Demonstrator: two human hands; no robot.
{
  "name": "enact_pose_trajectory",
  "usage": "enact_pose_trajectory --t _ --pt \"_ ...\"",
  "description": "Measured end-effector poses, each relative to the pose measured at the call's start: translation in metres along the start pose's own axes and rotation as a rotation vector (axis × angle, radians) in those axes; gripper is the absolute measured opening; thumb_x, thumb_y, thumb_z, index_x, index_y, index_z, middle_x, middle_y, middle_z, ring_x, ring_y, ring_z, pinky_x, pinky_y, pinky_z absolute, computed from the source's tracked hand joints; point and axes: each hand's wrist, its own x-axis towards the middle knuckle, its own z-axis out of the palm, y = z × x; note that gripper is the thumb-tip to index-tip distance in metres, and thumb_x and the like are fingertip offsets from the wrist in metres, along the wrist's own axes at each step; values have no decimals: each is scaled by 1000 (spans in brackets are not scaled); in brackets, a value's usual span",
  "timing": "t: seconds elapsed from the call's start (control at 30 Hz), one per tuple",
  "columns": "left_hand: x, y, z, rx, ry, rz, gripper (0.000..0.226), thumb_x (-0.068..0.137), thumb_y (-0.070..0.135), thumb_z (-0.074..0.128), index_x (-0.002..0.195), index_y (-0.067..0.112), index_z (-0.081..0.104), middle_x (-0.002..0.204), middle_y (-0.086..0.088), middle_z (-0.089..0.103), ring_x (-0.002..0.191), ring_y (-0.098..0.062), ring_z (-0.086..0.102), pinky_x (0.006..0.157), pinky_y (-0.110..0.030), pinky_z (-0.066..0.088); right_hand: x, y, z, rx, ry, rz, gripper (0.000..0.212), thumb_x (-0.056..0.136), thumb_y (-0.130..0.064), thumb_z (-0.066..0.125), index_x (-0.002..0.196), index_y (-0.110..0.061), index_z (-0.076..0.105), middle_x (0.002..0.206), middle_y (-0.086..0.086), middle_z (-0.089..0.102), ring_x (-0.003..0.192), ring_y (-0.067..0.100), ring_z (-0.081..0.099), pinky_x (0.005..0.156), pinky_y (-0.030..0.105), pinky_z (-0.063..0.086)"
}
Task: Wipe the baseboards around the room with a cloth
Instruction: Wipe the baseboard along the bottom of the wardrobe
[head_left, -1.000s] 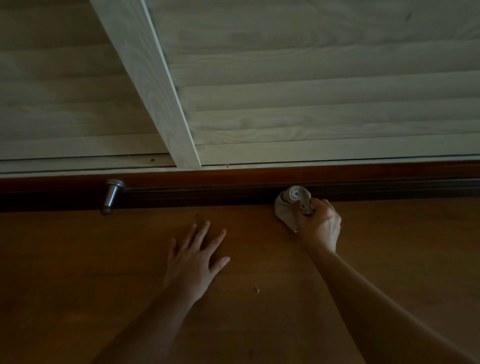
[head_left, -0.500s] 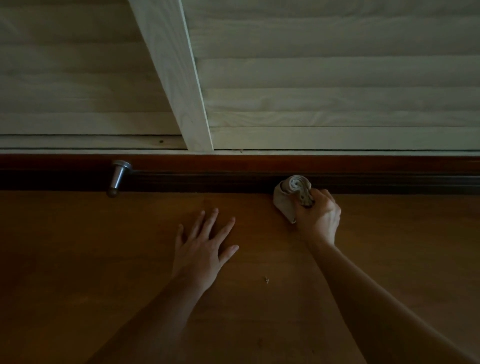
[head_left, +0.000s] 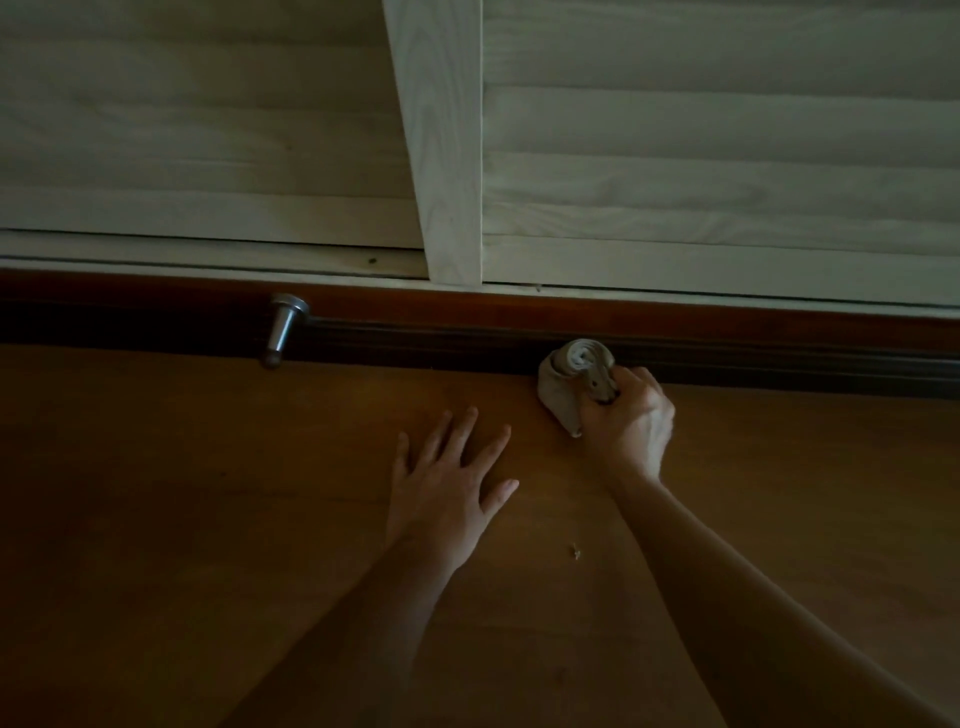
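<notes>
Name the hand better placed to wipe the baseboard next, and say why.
Right. The right hand grips the cloth, held against the baseboard. The left hand lies flat on the floor, fingers spread, holding nothing and short of the baseboard.

Cloth (head_left: 563, 387) against baseboard (head_left: 727, 358); doorstop (head_left: 283, 327) far left.

Hidden and cut-off parts along the dark baseboard (head_left: 727, 332)
The baseboard runs out of both side edges, and the bunched cloth (head_left: 563, 389) covers a stretch of it; the right hand (head_left: 631, 415) hides the cloth's near end and its own fingertips. Both forearms (head_left: 779, 597) leave by the bottom edge, the louvred doors (head_left: 727, 156) by the top. The speck (head_left: 575, 552) on the floor (head_left: 156, 519) between the forearms is too small to identify
</notes>
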Motion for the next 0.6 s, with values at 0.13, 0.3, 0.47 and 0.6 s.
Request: enact_pose_trajectory --t 0.13,0.3,0.47,0.6 --pt "-10 -1 4 11 43 9 63 94 71 8 154 52 -1 169 9 -1 154 -18 -2 124 -51 1 -10 -29 26 49 -89 -63 17 88 -22 69 90 -5 68 90 6 61 74 24 59 64 42 52" --pt "-14 -1 4 3 44 0 65 94 70 8 155 51 4 169 8 1 154 -17 1 125 -48 3 -5 -22 20 39 -96 -70 18 87 -23 71 92 -6 68 89 6 60 76 26 59 64 39 50" --pt "-13 11 3 18 21 -67 68 91 73 5 155 49 0 168 8 -6 154 -19 0 124 -49 4 10 23 -21 -5 -17 33 22 89 -25 70 95 -4 68 92 11 62 82 28 60 70 41 50" --pt "-7 25 -2 31 6 -96 70 90 74 4 155 49 -1 168 7 -4 153 -22 6 124 -50 11 20 57 -51 -8 46 158 23 88 -27 70 93 -5 68 91 7 61 86 26 58 72 34 40"
